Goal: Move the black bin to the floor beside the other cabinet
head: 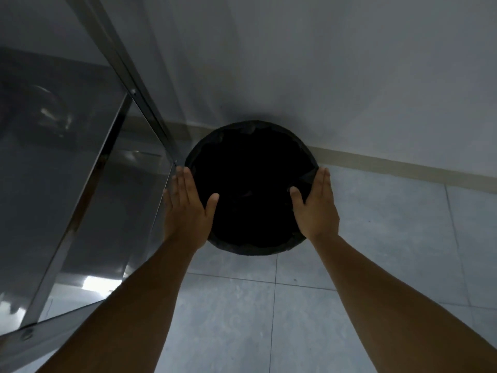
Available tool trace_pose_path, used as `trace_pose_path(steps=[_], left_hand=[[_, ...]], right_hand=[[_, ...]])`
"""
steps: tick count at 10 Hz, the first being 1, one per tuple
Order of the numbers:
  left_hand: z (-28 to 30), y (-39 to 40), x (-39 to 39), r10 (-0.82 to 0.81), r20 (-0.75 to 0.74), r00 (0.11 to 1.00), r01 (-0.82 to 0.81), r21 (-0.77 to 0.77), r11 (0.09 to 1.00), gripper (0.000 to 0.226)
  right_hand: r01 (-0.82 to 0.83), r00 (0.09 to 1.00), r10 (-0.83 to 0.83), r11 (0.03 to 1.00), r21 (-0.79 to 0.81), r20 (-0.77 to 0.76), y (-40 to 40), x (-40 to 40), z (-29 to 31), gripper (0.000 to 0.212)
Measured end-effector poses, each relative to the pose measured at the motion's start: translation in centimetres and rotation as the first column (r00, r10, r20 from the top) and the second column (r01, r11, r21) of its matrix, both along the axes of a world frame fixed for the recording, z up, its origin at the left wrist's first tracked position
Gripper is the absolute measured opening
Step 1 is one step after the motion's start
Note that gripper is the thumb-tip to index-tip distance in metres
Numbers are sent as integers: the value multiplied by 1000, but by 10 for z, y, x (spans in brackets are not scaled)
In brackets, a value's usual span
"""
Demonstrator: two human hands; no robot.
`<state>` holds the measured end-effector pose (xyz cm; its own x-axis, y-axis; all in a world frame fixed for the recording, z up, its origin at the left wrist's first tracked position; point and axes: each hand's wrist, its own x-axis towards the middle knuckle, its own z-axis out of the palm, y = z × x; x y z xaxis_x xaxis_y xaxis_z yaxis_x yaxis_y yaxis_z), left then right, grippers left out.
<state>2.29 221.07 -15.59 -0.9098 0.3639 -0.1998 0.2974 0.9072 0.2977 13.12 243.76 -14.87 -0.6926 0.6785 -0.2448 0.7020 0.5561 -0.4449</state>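
Observation:
A round black bin (252,168) lined with a black bag stands on the tiled floor against the white wall, seen from above. My left hand (188,208) lies flat against the bin's left rim, fingers straight, thumb over the opening. My right hand (316,205) presses the right rim the same way, thumb inside the edge. The bin sits between both palms. Its inside is dark and nothing can be made out in it.
A steel and glass cabinet (80,184) stands close on the left, its corner almost touching the bin. A white wall (322,76) with a beige skirting (403,170) runs behind. Grey floor tiles (376,265) spread to the right and front.

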Motion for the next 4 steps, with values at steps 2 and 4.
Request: trace_pose_path(steps=[2,4], left_hand=[[53,-6,23,-17,150,989,34,-112,993,91],[167,-13,68,-77,243,967,138,-246,960,81]], right_hand=[[-336,906,322,942,2,273,-1,17,65,80],[-468,796,475,876,-117,375,-33,38,175,73]])
